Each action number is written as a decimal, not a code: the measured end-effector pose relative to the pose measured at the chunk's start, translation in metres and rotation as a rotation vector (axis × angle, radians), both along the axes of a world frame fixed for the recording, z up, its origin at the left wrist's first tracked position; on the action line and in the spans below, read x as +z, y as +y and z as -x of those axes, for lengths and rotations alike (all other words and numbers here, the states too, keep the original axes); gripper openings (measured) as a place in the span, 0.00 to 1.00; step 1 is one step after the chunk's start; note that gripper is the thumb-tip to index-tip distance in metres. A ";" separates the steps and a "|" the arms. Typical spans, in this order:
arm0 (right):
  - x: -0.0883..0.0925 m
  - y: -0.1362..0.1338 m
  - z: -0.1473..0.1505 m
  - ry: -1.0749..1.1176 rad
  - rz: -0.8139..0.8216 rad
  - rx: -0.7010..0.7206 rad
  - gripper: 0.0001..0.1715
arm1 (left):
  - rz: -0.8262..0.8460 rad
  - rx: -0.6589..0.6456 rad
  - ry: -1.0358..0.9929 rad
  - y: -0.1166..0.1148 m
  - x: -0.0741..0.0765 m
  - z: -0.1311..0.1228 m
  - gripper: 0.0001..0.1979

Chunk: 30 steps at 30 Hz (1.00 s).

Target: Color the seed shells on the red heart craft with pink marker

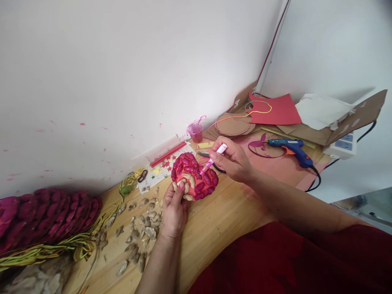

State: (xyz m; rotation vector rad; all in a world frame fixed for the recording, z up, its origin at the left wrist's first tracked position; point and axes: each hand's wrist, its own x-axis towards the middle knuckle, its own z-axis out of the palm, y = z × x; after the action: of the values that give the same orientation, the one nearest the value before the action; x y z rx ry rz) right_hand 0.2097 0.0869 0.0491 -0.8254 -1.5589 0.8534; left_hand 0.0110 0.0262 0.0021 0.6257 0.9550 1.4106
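My left hand (176,206) grips the lower left edge of a red disc (198,176) covered with peanut shells, its thumb lying on top. Most shells on the disc are painted magenta; a few bare tan peanut shells (187,180) sit near my left thumb. In my right hand (231,159) is a white-handled paintbrush (219,154), its pink-stained tip touching the shells at the disc's middle. Behind the disc stands a plastic cup of pink paint (196,132). Scissors (203,154) lie partly hidden behind the disc and my right hand.
Loose peanut shells (143,232) are scattered at the left. A stack of magenta shell-covered discs (45,216) stands at far left beside yellow-green cords (45,251). To the right lie a blue glue gun (294,151), cardboard discs (234,124), red paper (275,110) and a power strip (344,147).
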 end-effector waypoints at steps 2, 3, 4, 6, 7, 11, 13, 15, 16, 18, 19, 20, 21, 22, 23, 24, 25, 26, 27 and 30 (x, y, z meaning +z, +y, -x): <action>-0.001 0.000 0.000 0.000 -0.016 -0.011 0.19 | 0.001 0.002 -0.006 0.000 0.001 0.000 0.17; -0.001 0.000 0.001 0.007 -0.024 -0.018 0.18 | 0.003 0.003 -0.008 -0.001 0.001 0.000 0.17; -0.001 0.000 0.001 0.014 -0.028 -0.021 0.18 | 0.004 0.004 -0.012 -0.001 0.002 0.000 0.17; -0.001 0.000 0.001 0.018 -0.021 -0.019 0.18 | 0.006 0.005 -0.018 -0.001 0.002 0.000 0.17; -0.001 -0.001 0.001 0.012 -0.013 -0.014 0.18 | 0.006 0.006 -0.019 -0.001 0.002 0.000 0.17; 0.001 -0.003 0.001 0.004 0.009 0.028 0.18 | 0.005 0.008 -0.002 0.000 0.001 0.000 0.17; 0.002 -0.004 0.001 0.004 0.009 0.036 0.19 | 0.005 0.007 0.010 0.000 0.000 0.000 0.17; 0.001 -0.003 0.001 0.000 0.005 0.021 0.18 | 0.003 0.009 0.015 -0.001 -0.001 0.000 0.17; 0.001 -0.002 0.001 0.000 0.002 0.011 0.19 | 0.002 0.009 0.015 -0.001 -0.001 0.001 0.17; 0.000 -0.001 0.001 0.005 -0.003 0.002 0.19 | 0.003 0.008 0.010 -0.001 -0.001 0.001 0.17; -0.001 0.000 0.001 0.007 -0.007 0.000 0.19 | 0.006 0.008 0.007 -0.001 -0.001 0.001 0.17; -0.001 0.000 0.001 0.009 -0.011 -0.002 0.19 | 0.011 0.010 0.003 -0.001 -0.001 0.001 0.17; -0.001 0.000 0.001 0.011 -0.016 -0.004 0.19 | 0.015 0.012 -0.001 -0.001 0.000 0.000 0.17; -0.001 0.000 0.000 0.011 -0.019 -0.005 0.18 | 0.020 0.014 -0.007 -0.001 0.000 0.000 0.17; -0.001 0.000 0.000 0.008 -0.020 -0.002 0.18 | 0.023 0.016 -0.014 0.000 0.000 0.000 0.17; 0.000 -0.001 0.001 0.004 -0.019 0.002 0.18 | 0.024 0.017 -0.022 0.000 0.000 0.000 0.17; 0.000 -0.001 0.001 -0.001 -0.016 0.007 0.18 | 0.023 0.016 -0.029 0.000 0.000 0.000 0.17; 0.001 -0.002 0.001 -0.004 -0.012 0.009 0.18 | 0.022 0.015 -0.034 0.001 0.000 0.000 0.17; 0.002 -0.003 0.001 -0.006 -0.011 0.005 0.17 | 0.022 0.015 -0.036 0.001 0.000 0.000 0.17; 0.003 -0.004 0.002 -0.017 -0.034 -0.025 0.16 | 0.021 0.016 -0.037 0.001 0.000 0.000 0.16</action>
State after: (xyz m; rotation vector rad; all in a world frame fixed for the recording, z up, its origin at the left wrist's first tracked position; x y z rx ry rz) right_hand 0.2076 0.0827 0.0525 -0.8281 -1.5703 0.8017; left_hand 0.0109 0.0270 0.0020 0.5755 0.9470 1.4201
